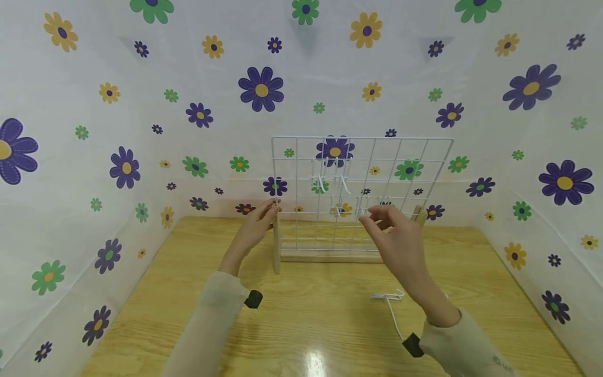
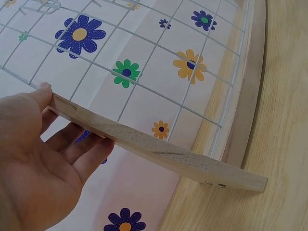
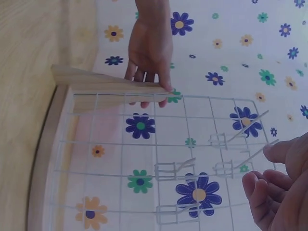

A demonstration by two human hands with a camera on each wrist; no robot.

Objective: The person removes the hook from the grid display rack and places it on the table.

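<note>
Near the counter's (image 1: 292, 314) back edge, the left hand (image 1: 256, 226) grips the wooden stand (image 1: 276, 246) of a wire grid (image 1: 366, 181) and the right hand (image 1: 400, 246), fingertips narrowly parted, adjoins a hung hook (image 1: 362, 210): hook-hanging seems underway, the next move likely needing the loose hook (image 1: 387, 297) nearer the right edge.

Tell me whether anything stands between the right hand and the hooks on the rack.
Nothing visible does: the right hand is close in front of the white hooks on the wire rack, with no other object between them.
</note>
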